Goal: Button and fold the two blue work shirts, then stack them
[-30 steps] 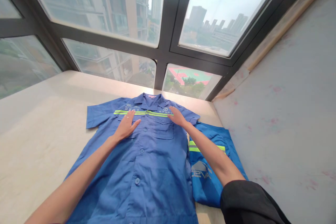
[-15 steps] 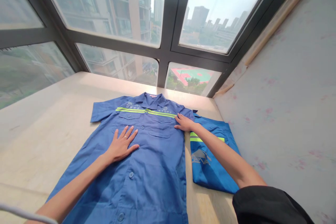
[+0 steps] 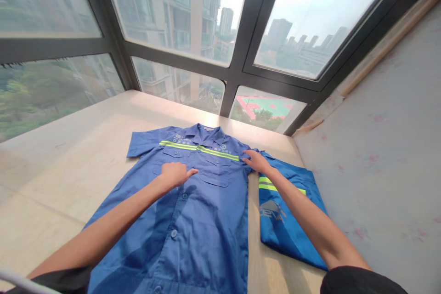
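Observation:
A blue short-sleeved work shirt lies spread front up, its collar toward the window and its front buttoned. A yellow-green striped band and pale printing cross its chest. My left hand is over the chest pocket on the left, its thumb stretched out sideways and its other fingers bent down, mostly hidden; nothing shows in it. At the shirt's right shoulder, by the sleeve, my right hand has its fingers apart and holds nothing I can see. Beneath my right forearm is a folded brighter blue garment with a yellow-green band and grey print.
Both garments lie on a pale wooden surface. Dark window frames rise along its far and left edges. A flower-patterned wall borders the right side. A white cable crosses the lower left corner.
My left hand has moved up the shirt and right, its spread fingers now bent down. My right hand remains at the shoulder, slightly shifted. The view has turned a little left.

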Tool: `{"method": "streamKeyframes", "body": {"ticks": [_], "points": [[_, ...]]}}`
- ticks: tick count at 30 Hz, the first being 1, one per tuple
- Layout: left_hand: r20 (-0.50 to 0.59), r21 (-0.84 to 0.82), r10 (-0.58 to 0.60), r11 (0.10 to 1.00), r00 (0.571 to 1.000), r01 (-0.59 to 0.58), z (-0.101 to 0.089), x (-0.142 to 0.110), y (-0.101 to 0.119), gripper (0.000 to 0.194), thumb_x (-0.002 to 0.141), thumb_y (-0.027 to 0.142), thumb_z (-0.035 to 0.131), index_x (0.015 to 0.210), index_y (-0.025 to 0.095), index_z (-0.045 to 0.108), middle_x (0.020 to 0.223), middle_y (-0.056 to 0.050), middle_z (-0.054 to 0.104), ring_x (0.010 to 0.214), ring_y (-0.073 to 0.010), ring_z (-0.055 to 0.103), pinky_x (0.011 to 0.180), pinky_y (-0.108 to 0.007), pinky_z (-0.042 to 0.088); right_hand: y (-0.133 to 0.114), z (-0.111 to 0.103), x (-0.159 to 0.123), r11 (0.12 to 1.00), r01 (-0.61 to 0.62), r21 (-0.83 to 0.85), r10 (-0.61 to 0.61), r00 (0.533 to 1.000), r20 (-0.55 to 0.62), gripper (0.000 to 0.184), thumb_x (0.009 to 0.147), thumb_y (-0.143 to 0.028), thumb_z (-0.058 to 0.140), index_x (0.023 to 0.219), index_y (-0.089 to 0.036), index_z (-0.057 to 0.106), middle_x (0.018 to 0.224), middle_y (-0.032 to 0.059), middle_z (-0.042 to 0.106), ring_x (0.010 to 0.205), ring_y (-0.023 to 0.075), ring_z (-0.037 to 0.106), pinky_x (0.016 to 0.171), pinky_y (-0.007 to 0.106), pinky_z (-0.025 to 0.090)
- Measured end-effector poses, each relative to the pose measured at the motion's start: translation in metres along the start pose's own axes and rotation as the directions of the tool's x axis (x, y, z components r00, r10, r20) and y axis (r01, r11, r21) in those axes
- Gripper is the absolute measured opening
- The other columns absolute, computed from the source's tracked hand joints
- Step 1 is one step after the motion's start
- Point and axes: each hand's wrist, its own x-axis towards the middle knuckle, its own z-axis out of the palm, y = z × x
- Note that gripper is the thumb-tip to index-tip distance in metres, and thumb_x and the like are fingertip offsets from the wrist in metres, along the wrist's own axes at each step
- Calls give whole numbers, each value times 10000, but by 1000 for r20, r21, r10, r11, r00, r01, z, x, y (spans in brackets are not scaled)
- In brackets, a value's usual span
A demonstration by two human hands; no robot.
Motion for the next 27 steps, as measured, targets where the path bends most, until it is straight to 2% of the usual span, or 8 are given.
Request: {"method": "streamKeyframes", "body": {"ticks": [3,5,8,10,13,16,22,27], "points": [[-235,29,67,998,970,-62,-11,23,36,666,990,626,336,1065,98,736,1016,-211,720,981,-353,683,913,-509,476,1,-12,12,990,-110,-88,107,993,-42,443,962,-231,455,1381,-113,537,1411,165,566,1352,267,490,1142,366,331],[-387,64,199,980,900,-189,-8,45,62,612,988,578,404,1282,92,631,1158,-227,682,1116,-361,630,948,-506,461,5,-15,22,969,-203,-144,200,979,-31,399,939,-209,475,1296,-70,587,1321,220,612,1301,320,531,1120,435,337],[-371,178,507,861,778,-477,7,83,96,624,982,550,444,1452,143,493,1492,-202,472,1433,-337,368,1141,-520,305,14,-15,38,927,-316,-201,330,943,38,381,925,-274,543,1218,-45,624,1219,260,652,1200,360,601,1055,492,387],[-334,186,585,810,739,-556,19,107,110,637,991,555,410,1497,169,445,1571,-173,372,1497,-321,253,1195,-526,209,21,-14,46,909,-357,-216,382,920,86,418,934,-351,560,1230,-63,628,1221,256,655,1159,351,630,988,463,448],[-333,88,531,840,779,-535,35,135,117,687,982,606,381,1532,193,403,1605,-155,314,1511,-330,215,1206,-552,168,31,-14,53,902,-376,-213,405,908,111,426,931,-395,584,1244,-112,639,1279,227,636,1169,320,631,925,392,491],[-358,-26,444,875,821,-484,43,150,107,729,966,656,363,1546,215,387,1614,-144,295,1511,-334,217,1211,-568,143,41,-18,59,908,-377,-184,401,909,116,302,868,-343,671,1102,-158,717,1208,182,681,1151,308,633,925,377,489],[-403,-17,454,864,794,-503,46,156,72,726,968,645,364,1541,201,400,1608,-148,307,1509,-343,221,1215,-564,131,54,-33,72,942,-331,47,331,943,17,237,853,-399,671,863,-169,731,1140,143,689,1150,314,594,960,420,461],[-417,-8,463,859,782,-513,50,153,66,724,958,646,386,1535,209,409,1606,-147,314,1511,-339,218,1216,-560,113,60,-41,71,850,-363,383,383,923,24,313,823,-448,696,786,-142,643,743,59,652,731,178,628,677,274,521]]}}
